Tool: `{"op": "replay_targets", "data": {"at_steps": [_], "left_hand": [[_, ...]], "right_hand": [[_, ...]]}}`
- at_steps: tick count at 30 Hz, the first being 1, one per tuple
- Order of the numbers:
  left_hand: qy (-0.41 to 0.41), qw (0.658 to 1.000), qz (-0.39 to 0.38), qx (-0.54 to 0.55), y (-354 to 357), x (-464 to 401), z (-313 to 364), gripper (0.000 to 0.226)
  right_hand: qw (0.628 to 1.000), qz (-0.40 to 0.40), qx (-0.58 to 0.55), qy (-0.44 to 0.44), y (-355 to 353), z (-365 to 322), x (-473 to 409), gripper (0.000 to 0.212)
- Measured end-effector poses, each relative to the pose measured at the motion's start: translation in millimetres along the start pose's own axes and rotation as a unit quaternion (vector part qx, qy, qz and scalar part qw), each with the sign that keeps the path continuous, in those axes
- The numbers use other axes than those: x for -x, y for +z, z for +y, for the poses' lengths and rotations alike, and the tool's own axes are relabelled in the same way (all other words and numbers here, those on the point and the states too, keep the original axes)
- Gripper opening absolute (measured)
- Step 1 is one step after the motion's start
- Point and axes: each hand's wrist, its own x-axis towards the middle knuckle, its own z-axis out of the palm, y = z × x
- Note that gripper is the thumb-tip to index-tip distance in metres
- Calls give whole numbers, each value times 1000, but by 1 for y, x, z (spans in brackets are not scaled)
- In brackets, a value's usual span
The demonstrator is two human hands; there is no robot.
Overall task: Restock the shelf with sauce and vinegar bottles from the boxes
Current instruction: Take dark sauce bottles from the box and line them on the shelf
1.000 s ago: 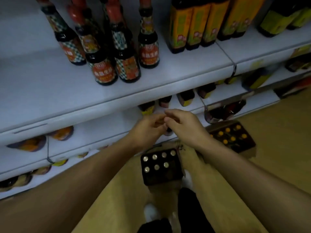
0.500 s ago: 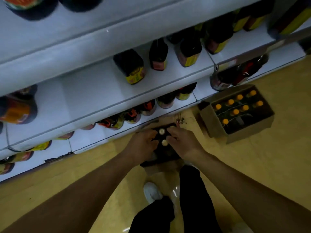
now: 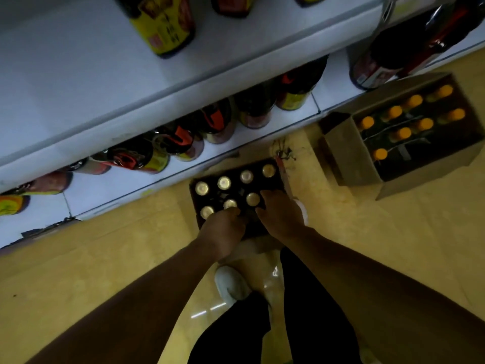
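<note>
1. Left hand (image 3: pixel 223 228): it reaches down into the dark box (image 3: pixel 237 199) on the floor (image 3: pixel 367 245). Its fingers (image 3: pixel 231 214) are curled over the near row of the box, at the gold-capped bottles (image 3: pixel 230 204). Whether they are clamped on a bottle cannot be told (the knuckles hide the fingertips).
2. Right hand (image 3: pixel 278 216): it reaches into the same box, just beside the left hand. Its fingers (image 3: pixel 267 197) point into the right end of the box, close to one gold cap (image 3: pixel 252 199). Whether they hold a bottle cannot be told either.
3. Dark box: it stands on the floor directly under both sets of fingers. Seven gold caps show, four in the row beyond the fingers and three in the row at the fingers.
4. Cardboard box (image 3: pixel 399 137): it stands on the floor to the right of the right fingers and beyond them, well apart from the dark box. It holds bottles with orange caps (image 3: pixel 401 133).
5. Shelf (image 3: pixel 78 82): its white boards lie beyond the fingers, across the top of the view.
   - The lowest board (image 3: pixel 136 191) carries a row of dark bottles with red caps (image 3: pixel 181 139) (seen at a steep angle), beyond and left of the left fingers.
   - A bottle with a yellow label (image 3: pixel 165 24) stands on the board above.
6. Person: dark trouser legs (image 3: pixel 309 311) and a white shoe (image 3: pixel 231 285) appear below the fingers, between the two forearms.
</note>
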Motion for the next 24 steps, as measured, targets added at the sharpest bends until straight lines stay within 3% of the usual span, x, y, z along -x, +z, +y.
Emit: {"op": "replay_targets", "data": {"at_steps": [3,9,15,24], "left_hand": [[-2,1000,1,16,14,-18,-14,30],[-16,1000,4,-6,28,-46,-34,38],[-15,1000,19,17,32,-60,-47,40],[-15,998,28,48,37,-68,-47,40]], "right_hand": [[998,-25,51,-8,21,14,-21,43],[991,-28,116,-68,64,15,-55,59],[976,-64,193,-76,83,11,-78,43],[963,-84,225,-120,76,15,-84,44]]}}
